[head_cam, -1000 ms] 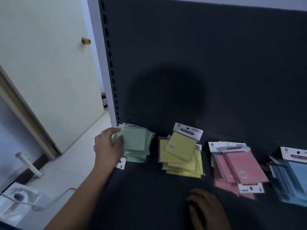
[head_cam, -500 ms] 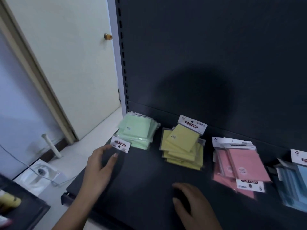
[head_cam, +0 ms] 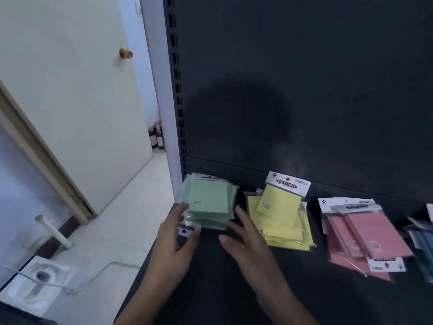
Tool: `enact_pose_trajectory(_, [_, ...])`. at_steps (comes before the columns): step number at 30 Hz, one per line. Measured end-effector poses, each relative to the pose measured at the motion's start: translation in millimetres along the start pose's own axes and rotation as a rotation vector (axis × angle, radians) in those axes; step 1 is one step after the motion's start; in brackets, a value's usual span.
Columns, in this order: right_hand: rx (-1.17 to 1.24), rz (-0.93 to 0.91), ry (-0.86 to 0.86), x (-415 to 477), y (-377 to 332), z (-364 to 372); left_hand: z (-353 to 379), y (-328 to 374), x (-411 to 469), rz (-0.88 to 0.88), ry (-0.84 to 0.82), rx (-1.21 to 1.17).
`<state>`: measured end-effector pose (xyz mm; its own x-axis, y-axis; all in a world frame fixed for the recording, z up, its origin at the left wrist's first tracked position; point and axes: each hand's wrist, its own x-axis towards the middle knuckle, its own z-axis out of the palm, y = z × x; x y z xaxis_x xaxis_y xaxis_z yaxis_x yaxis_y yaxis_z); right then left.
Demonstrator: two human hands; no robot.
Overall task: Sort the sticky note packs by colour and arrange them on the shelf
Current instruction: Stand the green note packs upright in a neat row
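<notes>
My left hand (head_cam: 174, 240) and right hand (head_cam: 246, 240), grips released, flank the green packs (head_cam: 210, 202) at the shelf's (head_cam: 304, 289) nine o'clock end.

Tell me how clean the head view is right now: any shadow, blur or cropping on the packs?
Head view: dim light, with a round shadow on the shelf back panel; the green packs and both hands, left hand and right hand, look soft with motion blur; the yellow packs' header print is readable; the blue packs are cut by the right edge.
</notes>
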<state>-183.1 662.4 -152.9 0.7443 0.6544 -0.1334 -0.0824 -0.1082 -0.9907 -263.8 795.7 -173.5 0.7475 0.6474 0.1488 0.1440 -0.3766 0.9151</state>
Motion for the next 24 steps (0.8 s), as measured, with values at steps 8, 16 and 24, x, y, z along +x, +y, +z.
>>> enact_pose_trajectory(8, [0.191,0.078,0.218,23.9,-1.1,32.9,-8.3,-6.5,14.1,-0.089,-0.161,-0.196])
enact_pose_trajectory(16, [0.353,-0.006,0.367,-5.9,14.1,22.2,-8.0,1.5,-14.0,-0.278,-0.094,-0.665])
enact_pose_trajectory(24, [-0.667,-0.185,0.084,-40.0,41.3,-2.2,-14.3,-23.0,-38.4,-0.041,-0.159,0.034])
